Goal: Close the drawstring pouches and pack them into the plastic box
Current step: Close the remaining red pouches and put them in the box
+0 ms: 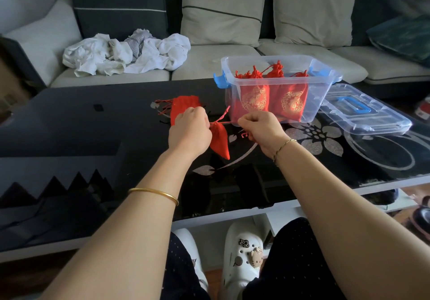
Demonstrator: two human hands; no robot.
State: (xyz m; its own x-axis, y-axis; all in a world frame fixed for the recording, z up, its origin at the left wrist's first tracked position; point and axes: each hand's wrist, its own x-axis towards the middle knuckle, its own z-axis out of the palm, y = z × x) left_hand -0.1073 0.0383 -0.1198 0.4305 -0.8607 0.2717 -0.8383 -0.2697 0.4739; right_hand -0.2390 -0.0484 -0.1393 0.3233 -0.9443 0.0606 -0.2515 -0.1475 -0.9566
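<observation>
Left hand (189, 128) and right hand (261, 127) pinch a pouch's (220, 141) strings (224, 122) taut. More pouches (254, 97) stand in the box (322, 90).

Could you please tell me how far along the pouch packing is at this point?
Done: several closed pouches stand in the plastic box. In hand: the left hand and right hand grip the drawstring of one red pouch, apparently cinching it. Left: a small pile of flat pouches lies behind the left hand, and the lid rests beside the box.

Pouches (272, 95) in box (325, 83), lid (372, 123) right of it
</observation>
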